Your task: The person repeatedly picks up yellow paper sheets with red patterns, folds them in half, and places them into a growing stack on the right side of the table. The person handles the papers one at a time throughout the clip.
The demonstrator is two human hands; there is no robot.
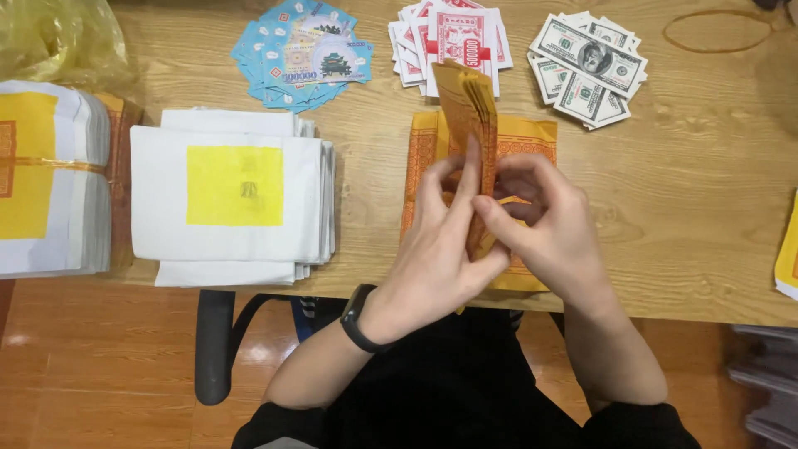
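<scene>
Hands meet over the near middle of the wooden table (690, 191). Left hand (436, 249): fingers curled, index finger extended upward along the near face of a thin sheaf of orange-yellow paper sheets (470, 100). Right hand (549, 229): fingers bent closed, thumb and fingertips pinching the same sheaf from the other side. Both hands therefore grip the sheaf at its lower part; the sheaf stands on edge, roughly upright, its top fanning slightly away from the person. A black wristband (356, 320) sits on the left wrist.

Directly beneath the hands lies a flat stack of orange-bordered yellow paper (532, 133), partly covered by the hands and the held sheaf.

Left of the hands, apart from them: a pile of white sheets with a yellow square in the middle (233, 199). Further left, at the table edge: a taller bundle of similar white-and-yellow sheets (46, 175), bound with a thin band. A yellow plastic bag (50, 37) occupies the far left corner.

Along the far edge, three fanned piles of mock banknotes: blue notes (303, 54), red-and-white notes (449, 41), and grey-green notes (586, 66). A rubber band loop (719, 33) lies to the right of them. Another yellow-edged sheet (788, 254) shows at the right border of the view.
</scene>
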